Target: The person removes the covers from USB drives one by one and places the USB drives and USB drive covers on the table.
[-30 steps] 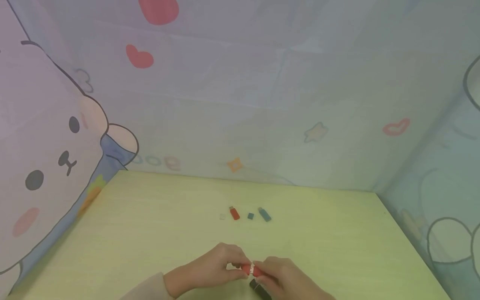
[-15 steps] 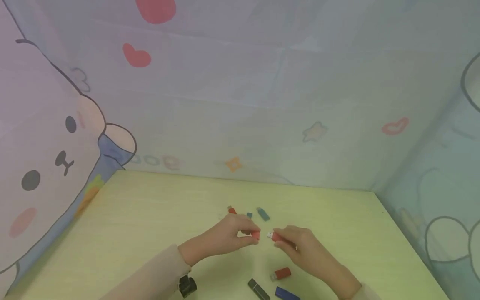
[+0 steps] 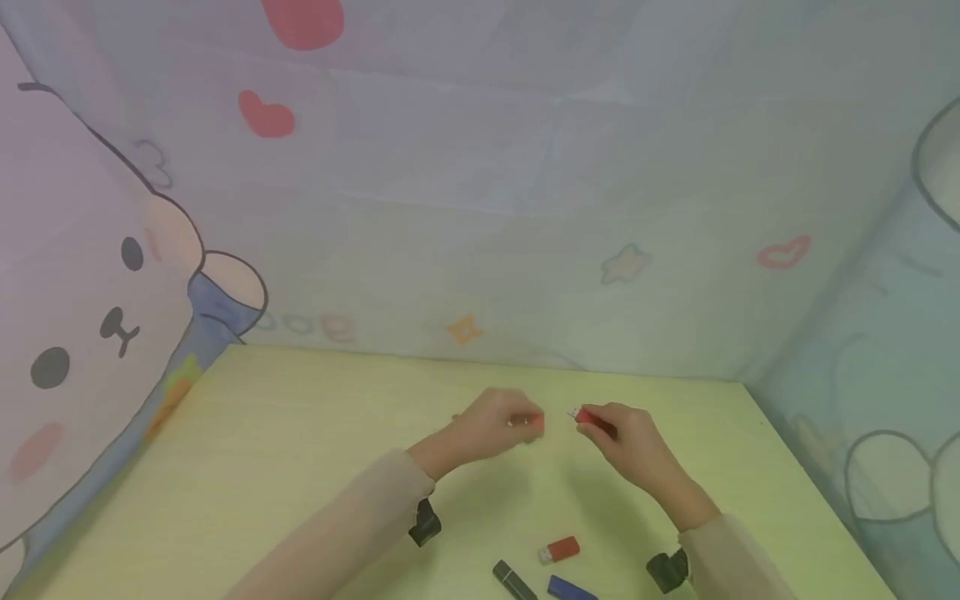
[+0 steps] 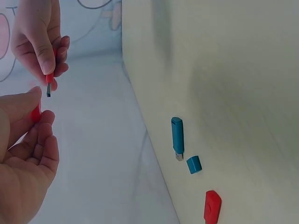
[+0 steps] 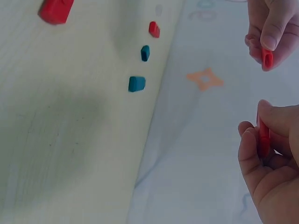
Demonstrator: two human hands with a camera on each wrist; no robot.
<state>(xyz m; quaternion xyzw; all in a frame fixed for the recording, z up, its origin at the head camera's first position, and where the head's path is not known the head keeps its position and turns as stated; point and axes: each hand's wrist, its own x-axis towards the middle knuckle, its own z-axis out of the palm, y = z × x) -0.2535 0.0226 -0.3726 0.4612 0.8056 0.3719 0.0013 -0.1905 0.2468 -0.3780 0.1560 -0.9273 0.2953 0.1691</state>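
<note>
Both hands are raised above the far part of the table, a small gap between them. My left hand [image 3: 491, 427] pinches a red cap [image 5: 266, 59] between thumb and fingers; its hollow end shows in the right wrist view. A red USB stick [image 4: 49, 78] is pinched in my right hand [image 3: 628, 442], its bare metal plug pointing toward the cap. Cap and stick are apart. Beyond the hands lie a teal USB stick [image 4: 177, 135], its teal cap [image 4: 194, 164] and another red USB stick [image 4: 212, 206]; in the head view the left hand mostly hides these.
Nearer the body lie an uncapped red USB stick [image 3: 562, 549], a black USB stick [image 3: 514, 580] and a blue one [image 3: 572, 588]. The pale yellow table [image 3: 315, 433] meets a printed cloth backdrop [image 3: 420, 167] at its far edge.
The red cap and stick, together a second ago, have come apart, one in each hand. Both hands have moved forward and to the right, away from the body.
</note>
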